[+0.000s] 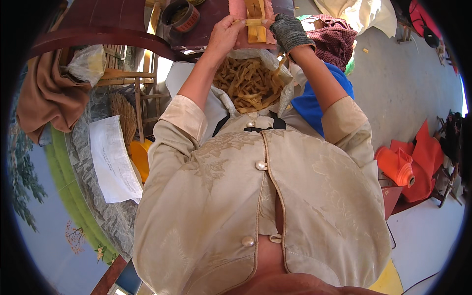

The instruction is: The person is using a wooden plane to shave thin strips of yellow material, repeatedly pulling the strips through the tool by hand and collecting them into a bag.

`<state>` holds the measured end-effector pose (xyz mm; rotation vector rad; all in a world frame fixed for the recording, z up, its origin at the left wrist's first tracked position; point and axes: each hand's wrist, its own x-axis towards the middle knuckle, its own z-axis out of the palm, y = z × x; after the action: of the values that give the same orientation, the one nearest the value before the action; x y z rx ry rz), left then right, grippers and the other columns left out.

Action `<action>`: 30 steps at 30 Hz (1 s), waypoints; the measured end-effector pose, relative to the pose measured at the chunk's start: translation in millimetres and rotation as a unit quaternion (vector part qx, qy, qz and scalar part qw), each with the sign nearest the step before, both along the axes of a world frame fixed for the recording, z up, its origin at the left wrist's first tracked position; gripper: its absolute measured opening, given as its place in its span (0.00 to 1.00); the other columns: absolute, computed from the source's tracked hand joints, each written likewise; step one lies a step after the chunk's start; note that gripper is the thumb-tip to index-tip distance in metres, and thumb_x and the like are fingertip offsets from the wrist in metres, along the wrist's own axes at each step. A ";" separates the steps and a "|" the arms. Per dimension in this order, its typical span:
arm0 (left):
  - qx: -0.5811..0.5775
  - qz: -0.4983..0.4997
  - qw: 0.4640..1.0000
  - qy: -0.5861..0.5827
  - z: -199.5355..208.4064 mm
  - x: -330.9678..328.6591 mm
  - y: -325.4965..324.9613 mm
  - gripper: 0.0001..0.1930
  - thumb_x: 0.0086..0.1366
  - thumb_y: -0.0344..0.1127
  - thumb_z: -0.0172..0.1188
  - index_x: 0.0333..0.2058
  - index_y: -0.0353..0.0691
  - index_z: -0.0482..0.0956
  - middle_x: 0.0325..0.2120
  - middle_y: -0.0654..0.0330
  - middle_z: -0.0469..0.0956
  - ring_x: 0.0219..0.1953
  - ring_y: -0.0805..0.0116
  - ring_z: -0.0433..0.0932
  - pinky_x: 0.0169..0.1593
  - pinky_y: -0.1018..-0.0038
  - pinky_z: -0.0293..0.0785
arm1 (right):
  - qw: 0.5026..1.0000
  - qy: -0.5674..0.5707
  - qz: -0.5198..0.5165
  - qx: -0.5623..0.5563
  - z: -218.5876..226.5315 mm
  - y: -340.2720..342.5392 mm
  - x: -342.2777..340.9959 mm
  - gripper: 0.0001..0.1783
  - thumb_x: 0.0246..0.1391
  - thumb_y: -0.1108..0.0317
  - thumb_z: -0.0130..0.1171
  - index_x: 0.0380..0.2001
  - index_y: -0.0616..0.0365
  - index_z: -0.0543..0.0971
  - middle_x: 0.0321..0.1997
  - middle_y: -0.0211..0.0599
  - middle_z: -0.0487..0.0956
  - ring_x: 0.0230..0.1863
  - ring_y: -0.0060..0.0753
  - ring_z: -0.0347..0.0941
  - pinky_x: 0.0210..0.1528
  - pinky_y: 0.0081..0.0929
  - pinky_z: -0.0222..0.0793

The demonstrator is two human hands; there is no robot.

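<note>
At the top of the view my left hand pinches one end of a thin pale-yellow strip. My right hand, in a dark grey fingerless glove, is closed at the strip's other end. Between them the strip lies across a narrow wooden block. Under the block a pink cloth covers part of a dark red table. Below my forearms, in my lap, an open whitish sack holds a heap of brownish-yellow strips. What the strips are made of I cannot tell.
A round container stands on the table, left of my left hand. Plaid cloth and blue cloth lie beside my right arm. At left are a wooden chair and brown cloth; an orange jug is at far right.
</note>
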<state>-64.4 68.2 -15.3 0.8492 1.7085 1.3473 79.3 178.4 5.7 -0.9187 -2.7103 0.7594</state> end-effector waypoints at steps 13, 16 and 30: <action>0.068 0.029 0.881 0.468 -26.3 15.1 -37.9 0.16 0.59 0.50 0.51 0.34 0.43 0.77 0.32 0.57 0.77 0.34 0.59 0.75 0.41 0.68 0.69 | 0.986 0.141 -0.083 0.031 -37.3 -36.6 19.4 0.15 0.50 0.55 0.54 0.32 0.55 0.76 0.29 0.47 0.73 0.33 0.47 0.72 0.36 0.38 0.66; -0.107 -0.082 0.986 -0.099 -14.1 40.0 -57.0 0.22 0.61 0.56 0.47 0.36 0.43 0.76 0.40 0.62 0.75 0.42 0.63 0.74 0.44 0.68 0.69 | 0.973 0.221 0.009 0.062 -26.2 -57.0 25.4 0.14 0.47 0.57 0.57 0.31 0.56 0.75 0.32 0.43 0.75 0.33 0.46 0.72 0.33 0.39 0.66; 0.003 0.002 0.852 -0.523 -4.6 75.3 -75.7 0.12 0.65 0.38 0.44 0.42 0.40 0.71 0.31 0.66 0.75 0.25 0.75 0.73 0.31 0.82 0.67 | 0.940 0.321 0.111 0.028 -17.9 -110.7 32.6 0.10 0.51 0.63 0.54 0.32 0.57 0.76 0.28 0.43 0.73 0.33 0.45 0.70 0.33 0.34 0.66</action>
<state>10.9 -7.5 -19.9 0.0162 0.8226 1.4114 111.9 67.7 -12.2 -0.2709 -2.2449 0.8368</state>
